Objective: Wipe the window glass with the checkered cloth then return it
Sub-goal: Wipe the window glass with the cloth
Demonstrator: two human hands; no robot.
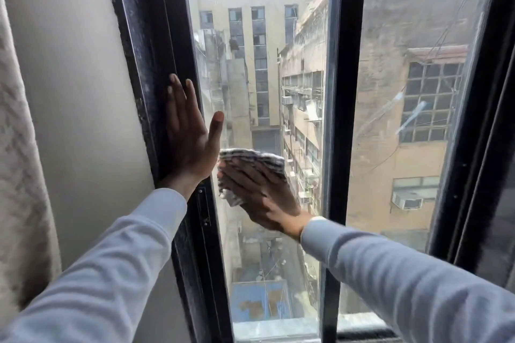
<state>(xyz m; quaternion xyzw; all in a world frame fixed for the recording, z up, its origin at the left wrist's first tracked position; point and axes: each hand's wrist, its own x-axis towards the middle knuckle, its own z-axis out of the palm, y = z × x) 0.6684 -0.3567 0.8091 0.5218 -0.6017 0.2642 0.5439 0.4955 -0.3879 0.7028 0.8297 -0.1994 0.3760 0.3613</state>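
The window glass (262, 64) is a tall narrow pane between black frame bars. My right hand (262, 195) lies flat on the lower middle of the pane and presses the black-and-white checkered cloth (264, 160) against it; the cloth shows above and to the left of my fingers. My left hand (189, 133) rests open on the black left frame (156, 36), fingers pointing up, thumb spread toward the glass. It holds nothing.
A second pane (404, 92) lies to the right behind a black vertical bar (340, 92). A pale wall (69, 92) and a light curtain (19, 147) stand at the left. Buildings and a deep alley show outside.
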